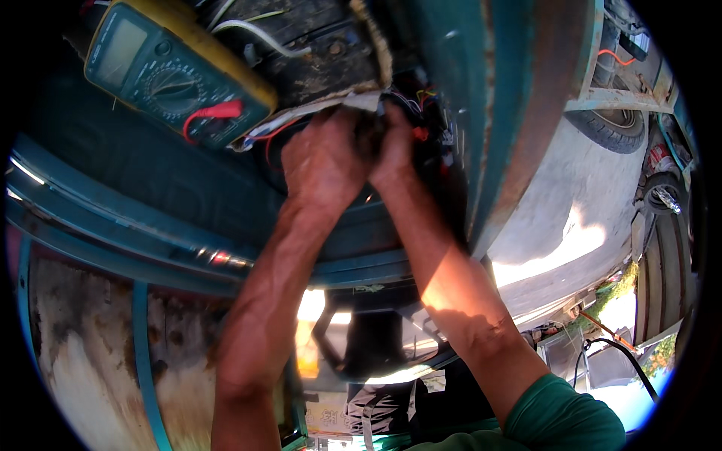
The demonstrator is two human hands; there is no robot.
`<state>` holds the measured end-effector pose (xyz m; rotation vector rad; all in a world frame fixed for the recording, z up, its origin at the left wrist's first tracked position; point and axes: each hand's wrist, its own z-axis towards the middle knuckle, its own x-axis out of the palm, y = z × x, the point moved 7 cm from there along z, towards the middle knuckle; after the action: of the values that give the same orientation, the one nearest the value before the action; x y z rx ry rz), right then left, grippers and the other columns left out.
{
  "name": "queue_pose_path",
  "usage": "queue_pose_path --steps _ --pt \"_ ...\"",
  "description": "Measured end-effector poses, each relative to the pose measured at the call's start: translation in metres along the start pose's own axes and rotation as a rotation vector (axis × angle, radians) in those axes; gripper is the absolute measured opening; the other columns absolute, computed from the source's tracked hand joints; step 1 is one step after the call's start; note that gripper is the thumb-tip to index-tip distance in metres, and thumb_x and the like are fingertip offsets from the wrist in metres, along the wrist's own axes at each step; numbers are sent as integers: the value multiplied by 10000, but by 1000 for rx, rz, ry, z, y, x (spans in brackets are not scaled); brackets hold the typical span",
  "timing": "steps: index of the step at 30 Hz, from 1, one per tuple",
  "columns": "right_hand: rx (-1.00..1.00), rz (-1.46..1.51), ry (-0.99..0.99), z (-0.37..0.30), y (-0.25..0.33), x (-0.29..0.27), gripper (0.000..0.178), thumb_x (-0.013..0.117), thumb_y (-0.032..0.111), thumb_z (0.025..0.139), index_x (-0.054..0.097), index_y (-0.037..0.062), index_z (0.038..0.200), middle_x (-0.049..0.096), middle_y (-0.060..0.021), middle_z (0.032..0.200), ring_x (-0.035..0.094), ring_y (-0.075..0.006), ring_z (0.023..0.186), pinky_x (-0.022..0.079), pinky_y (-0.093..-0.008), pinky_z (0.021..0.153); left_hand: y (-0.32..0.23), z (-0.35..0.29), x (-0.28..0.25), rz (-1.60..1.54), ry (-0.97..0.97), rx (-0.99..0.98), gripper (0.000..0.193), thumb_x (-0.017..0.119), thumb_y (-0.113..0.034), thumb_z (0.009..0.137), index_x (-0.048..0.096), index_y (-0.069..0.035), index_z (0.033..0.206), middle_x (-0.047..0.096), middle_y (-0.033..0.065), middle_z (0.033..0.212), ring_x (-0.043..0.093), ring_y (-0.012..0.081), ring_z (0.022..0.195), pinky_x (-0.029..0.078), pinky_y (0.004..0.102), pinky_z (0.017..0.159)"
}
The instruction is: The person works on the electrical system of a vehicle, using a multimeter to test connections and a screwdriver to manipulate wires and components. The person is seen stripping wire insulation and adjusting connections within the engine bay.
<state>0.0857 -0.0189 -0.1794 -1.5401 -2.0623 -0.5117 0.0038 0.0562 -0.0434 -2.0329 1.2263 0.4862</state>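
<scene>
Our left hand [323, 165] and right hand [392, 150] are close together, right of the meter [180, 79]

Our two hands are side by side, to the right of the meter and a bit lower. Our fingers bend in, but their tips are blurry and in the dark. We cannot tell if they pinch something or are bare.

Some thin wires [425, 96] poke out just past our right hand, farther right of the meter. We see yellow and red ones. A small red piece [420, 134] is right next to our right hand, on that same side of the meter. A thin red wire [268, 146] bends between the meter and our left hand. A pale strip [361, 100] runs from near the meter's low right corner to our fingers.

The meter is yellow and dark green. It is tilted, with a grey screen and a round dial. A red plug [222, 110] sits across its lower end. Up and right of the meter we see a dark, dusty box [323, 68] and a bent white cable [259, 30]. Below the meter is a blue-green metal panel [150, 180].

Well to the right of the meter is a rusty blue-green wall [504, 98]. Past it, at the meter's far right, we see a black tire [605, 135] on grey ground [541, 195].
</scene>
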Motion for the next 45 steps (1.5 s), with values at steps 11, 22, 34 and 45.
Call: queue_pose_path --steps 11,22,34,45 --pt "-158 -561 -293 -26 13 30 339 548 338 1064 626 59 1240 662 -70 1148 656 -197 1034 563 -349 899 2 -1 4 -61 -75 97 266 666 -235 895 763 -94 1099 727 197 1050 692 404 971 539 502 860" --pt "-164 -348 -112 4 13 -10 291 592 399 1012 638 112 1033 631 -18 885 623 -148 775 559 -299 680 5 -6 0 -140 -96 2 273 683 -266 898 732 -34 1033 721 242 961 699 428 927 538 494 814" --pt "83 -19 146 21 4 -31 317 554 389 1032 650 88 1029 673 -24 900 669 -173 841 592 -320 767 12 3 2 -174 -7 -84 327 660 -296 904 772 -17 1032 731 253 945 712 423 927 543 468 858" --pt "-110 -270 -44 19 8 -40 326 542 375 1027 653 72 1076 662 -30 926 648 -163 844 574 -325 787 18 12 7 -214 57 -97 310 631 -243 907 782 -5 1036 733 267 940 721 414 918 544 458 871"
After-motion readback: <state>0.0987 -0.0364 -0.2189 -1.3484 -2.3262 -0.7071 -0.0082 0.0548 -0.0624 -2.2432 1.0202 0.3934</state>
